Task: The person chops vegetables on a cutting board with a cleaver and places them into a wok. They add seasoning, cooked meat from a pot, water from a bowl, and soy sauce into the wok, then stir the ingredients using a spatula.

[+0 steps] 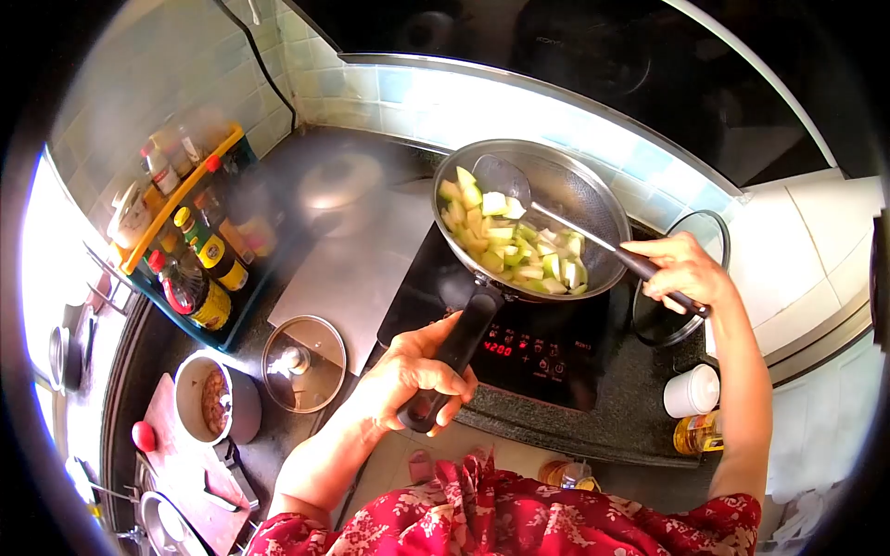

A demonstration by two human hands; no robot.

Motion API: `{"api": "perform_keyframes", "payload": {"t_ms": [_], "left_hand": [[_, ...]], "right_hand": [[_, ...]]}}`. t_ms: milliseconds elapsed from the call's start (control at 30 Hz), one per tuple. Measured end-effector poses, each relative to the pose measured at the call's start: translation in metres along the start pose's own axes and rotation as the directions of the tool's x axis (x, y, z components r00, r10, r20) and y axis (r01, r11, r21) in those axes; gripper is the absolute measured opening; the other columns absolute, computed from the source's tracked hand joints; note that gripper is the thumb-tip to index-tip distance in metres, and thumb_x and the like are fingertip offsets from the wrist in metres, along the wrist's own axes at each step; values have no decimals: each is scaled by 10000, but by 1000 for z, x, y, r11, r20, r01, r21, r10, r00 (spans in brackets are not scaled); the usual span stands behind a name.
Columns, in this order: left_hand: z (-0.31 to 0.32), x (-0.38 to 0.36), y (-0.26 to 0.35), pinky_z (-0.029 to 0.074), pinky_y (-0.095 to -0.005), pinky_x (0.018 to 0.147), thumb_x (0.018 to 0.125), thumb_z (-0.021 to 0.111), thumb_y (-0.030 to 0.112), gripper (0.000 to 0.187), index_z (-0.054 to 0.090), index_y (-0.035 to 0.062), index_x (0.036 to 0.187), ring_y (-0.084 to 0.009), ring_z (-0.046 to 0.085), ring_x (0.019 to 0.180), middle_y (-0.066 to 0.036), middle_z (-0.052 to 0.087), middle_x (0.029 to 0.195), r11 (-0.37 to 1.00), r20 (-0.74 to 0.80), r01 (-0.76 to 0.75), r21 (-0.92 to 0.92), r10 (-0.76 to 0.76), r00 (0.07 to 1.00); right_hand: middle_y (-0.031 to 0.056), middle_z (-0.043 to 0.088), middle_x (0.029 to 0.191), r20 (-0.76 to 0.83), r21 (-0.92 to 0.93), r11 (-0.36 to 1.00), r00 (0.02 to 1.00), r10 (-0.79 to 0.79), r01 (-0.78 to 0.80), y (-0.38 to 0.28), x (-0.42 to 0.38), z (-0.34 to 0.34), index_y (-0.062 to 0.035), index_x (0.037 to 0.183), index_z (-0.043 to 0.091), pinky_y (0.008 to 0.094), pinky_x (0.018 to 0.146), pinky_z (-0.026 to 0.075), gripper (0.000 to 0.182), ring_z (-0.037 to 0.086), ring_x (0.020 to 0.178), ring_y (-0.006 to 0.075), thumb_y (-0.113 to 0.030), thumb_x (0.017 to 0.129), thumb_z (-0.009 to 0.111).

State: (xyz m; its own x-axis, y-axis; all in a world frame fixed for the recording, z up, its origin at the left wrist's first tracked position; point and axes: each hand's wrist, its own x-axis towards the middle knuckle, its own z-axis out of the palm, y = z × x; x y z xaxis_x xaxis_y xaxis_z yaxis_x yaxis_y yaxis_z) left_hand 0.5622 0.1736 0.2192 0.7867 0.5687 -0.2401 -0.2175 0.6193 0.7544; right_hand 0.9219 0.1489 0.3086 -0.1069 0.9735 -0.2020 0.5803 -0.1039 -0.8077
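Observation:
My left hand (428,371) is wrapped round the black handle of a frying pan (593,199), which is tilted above the induction cooktop (547,357). Pale green, chunky vegetable pieces (510,246) lie gathered in the lower left part of the pan. In my right hand (681,271) is a ladle (593,235) with a black grip and a metal shaft. Its round head rests among the pieces at the far side of the pan. Red digits glow on the cooktop's panel.
Left of the cooktop stand a steaming lidded pot (341,190), a glass lid (304,363) and a rack of sauce bottles (199,255). A saucepan (243,408) sits on a cutting board (176,473) near a knife. Another glass lid (649,315) leans at right, by a white canister (691,393).

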Motion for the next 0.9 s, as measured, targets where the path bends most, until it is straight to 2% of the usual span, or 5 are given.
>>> {"api": "perform_keyframes", "payload": {"t_ms": [300,433,567,800,900], "left_hand": [[2,0,1,435,-281,364,659,588,-48,811,249,30,1392,-196,547,451,-158,570,715,1000,14,3,-13,-3,1000],[0,1,-1,443,-283,367,659,581,-50,807,251,31,1391,-196,554,459,-154,570,712,1000,4,-16,-3,16,1000],[3,1,0,446,-284,365,657,575,-48,801,257,30,1388,-197,553,459,-152,567,707,1000,19,-10,-5,10,1000],[1,0,0,442,-280,360,659,581,-37,796,258,35,1383,-188,552,468,-151,564,704,1000,26,-6,-24,7,1000],[-1,-1,-3,429,-279,356,672,585,-37,863,141,7,1411,-190,550,471,-161,572,715,998,17,-10,-56,11,1000]], "right_hand": [[77,591,685,-96,41,972,967,235,-232,-40,-87,30,-2,1242,509,234,423,428,612,520,452,84,88,645,612],[52,580,603,48,-209,960,979,198,-184,-41,-94,47,-35,1282,478,248,447,441,611,531,444,94,25,689,611],[49,547,600,-51,-247,913,945,322,-324,-23,-73,54,-121,1315,454,259,456,444,637,510,449,100,19,709,592],[58,566,691,-295,-56,978,939,176,-201,-9,-69,41,43,1252,475,214,361,341,606,424,394,53,105,652,534],[128,618,910,-381,-327,908,916,126,-260,1,-64,50,46,1231,489,247,615,462,598,567,641,140,74,635,537]]}}
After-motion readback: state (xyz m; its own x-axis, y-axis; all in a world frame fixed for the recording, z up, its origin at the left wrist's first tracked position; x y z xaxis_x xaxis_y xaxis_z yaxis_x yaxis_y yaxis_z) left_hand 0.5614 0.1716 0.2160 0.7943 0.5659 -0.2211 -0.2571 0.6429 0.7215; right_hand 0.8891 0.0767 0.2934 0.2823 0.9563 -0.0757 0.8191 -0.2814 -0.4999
